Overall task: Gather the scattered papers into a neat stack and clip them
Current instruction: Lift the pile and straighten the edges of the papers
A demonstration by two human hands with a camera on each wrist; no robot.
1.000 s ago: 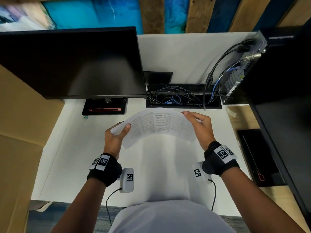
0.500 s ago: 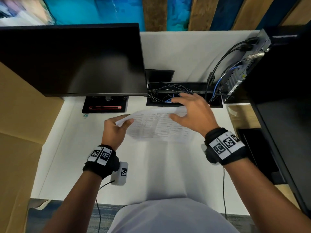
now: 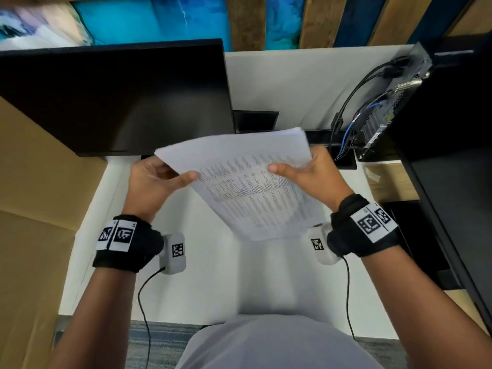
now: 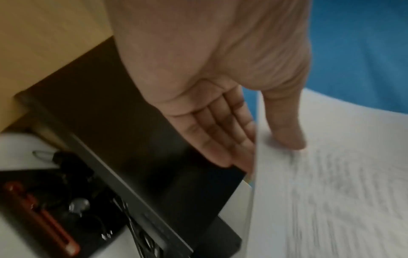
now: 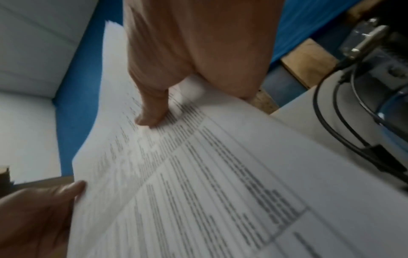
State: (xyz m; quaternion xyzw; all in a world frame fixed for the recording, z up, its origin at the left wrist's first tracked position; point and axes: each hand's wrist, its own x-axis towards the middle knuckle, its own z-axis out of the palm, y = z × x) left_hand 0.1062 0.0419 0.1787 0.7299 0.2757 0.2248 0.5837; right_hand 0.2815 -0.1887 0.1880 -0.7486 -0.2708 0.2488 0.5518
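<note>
— Holding the papers (image 3: 247, 182) up off the white desk (image 3: 202, 283), in front of the dark monitor (image 3: 111, 97): that's where they are now, lifted and tilted, one corner hanging down toward the person's body.

— Both hands on them?

— Yes. The left hand (image 3: 151, 182) pinches the left edge, thumb on the printed face and fingers (image 4: 220, 139) flat behind the sheets. The right hand (image 3: 306, 174) has its thumb on the printed face near the right edge; its fingers go behind the sheets, where I can't see them.

— How would you say they'll handle?

— Light and floppy, I'd judge. The sheets bow between the two grips, and the far corners don't line up, so the stack isn't square. Loose sheets slide on each other; I'd hold the two side edges loosely and tap the bottom edge on the desk, then pinch firmly near one corner for clipping.

— Is a clip about?

— From the left wrist, a black binder clip (image 4: 64, 160) with wire handles seems to lie by the monitor stand (image 4: 55, 209), well apart from the papers. It's blurred, so I'm not certain.

— Can you read anything?

— No. The pages carry columns of small print, like a table, too smeared to read. The wristbands (image 3: 125, 235) bear black-and-white square codes, no words. No brand shows on the monitor or the computer (image 3: 391, 102) with its cables at right.
</note>
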